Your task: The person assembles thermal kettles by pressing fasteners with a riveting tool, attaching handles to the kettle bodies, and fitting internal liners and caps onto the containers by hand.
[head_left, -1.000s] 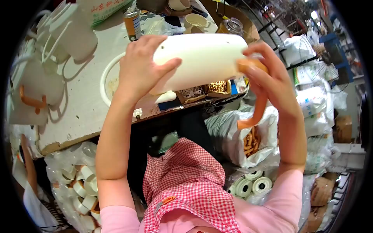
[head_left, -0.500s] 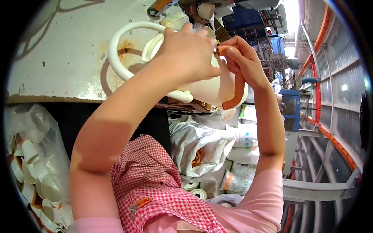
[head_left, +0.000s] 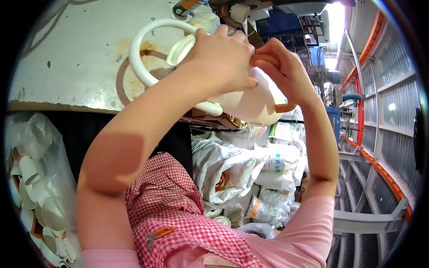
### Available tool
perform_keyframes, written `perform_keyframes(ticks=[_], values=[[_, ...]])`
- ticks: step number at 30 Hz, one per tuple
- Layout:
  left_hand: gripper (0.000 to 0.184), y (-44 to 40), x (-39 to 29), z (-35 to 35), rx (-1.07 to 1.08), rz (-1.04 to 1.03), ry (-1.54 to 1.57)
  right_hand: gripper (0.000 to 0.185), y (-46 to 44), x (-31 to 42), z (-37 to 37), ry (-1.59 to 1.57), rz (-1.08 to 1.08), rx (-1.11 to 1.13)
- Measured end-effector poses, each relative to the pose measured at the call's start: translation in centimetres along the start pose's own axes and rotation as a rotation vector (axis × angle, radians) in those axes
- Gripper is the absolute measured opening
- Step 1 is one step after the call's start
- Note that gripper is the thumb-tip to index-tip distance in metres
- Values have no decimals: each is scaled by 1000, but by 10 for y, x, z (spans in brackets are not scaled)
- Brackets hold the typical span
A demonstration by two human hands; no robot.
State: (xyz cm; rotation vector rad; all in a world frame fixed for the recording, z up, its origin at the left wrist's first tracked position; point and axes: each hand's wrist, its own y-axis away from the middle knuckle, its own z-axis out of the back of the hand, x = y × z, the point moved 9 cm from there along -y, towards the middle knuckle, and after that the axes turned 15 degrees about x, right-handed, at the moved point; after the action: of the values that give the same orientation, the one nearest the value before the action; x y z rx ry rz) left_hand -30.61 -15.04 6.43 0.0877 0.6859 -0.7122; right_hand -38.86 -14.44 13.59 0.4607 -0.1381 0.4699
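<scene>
A cream-white plastic vessel [head_left: 263,96], resembling a watering can, lies tilted at the table's edge. Its white looped tube [head_left: 135,56] curves out to the left, near a round white opening [head_left: 181,50]. My left hand [head_left: 225,60] grips the vessel from above, fingers over its far side and thumb towards me. In my right hand [head_left: 286,71] is an orange-brown curved handle-like piece [head_left: 286,107], pinched at its upper end beside the left fingertips. Its lower end bends against or close to the vessel's right end. My fingers hide where the upper end meets the vessel.
The white table [head_left: 80,67] has rust stains and small scraps. A clear bag [head_left: 49,147] of white curved parts sits at lower left. White sacks [head_left: 228,165] are piled below the table edge. Boxes and an orange-labelled container [head_left: 187,6] stand at the back.
The orange-brown piece has turned in my right hand, its lower end swinging right towards my wrist. My right hand shifted slightly right; the vessel and left hand moved a little.
</scene>
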Motion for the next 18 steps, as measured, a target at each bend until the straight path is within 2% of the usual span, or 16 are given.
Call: perform_keyframes(ticks=[3,4,7,8,18], values=[[65,-9,2,-8,26,-27,44,20,-2,3,0,179,-93,79],[67,-9,0,-7,26,-45,41,20,-2,7,2,194,-40,53],[73,-1,1,-1,-16,-31,66,20,-4,11,2,198,-14,64],[75,-2,1,-2,-3,-37,79,28,-6,9,2,195,17,51],[73,-1,-2,-3,-9,-45,34,28,-4,0,-2,107,-28,50]])
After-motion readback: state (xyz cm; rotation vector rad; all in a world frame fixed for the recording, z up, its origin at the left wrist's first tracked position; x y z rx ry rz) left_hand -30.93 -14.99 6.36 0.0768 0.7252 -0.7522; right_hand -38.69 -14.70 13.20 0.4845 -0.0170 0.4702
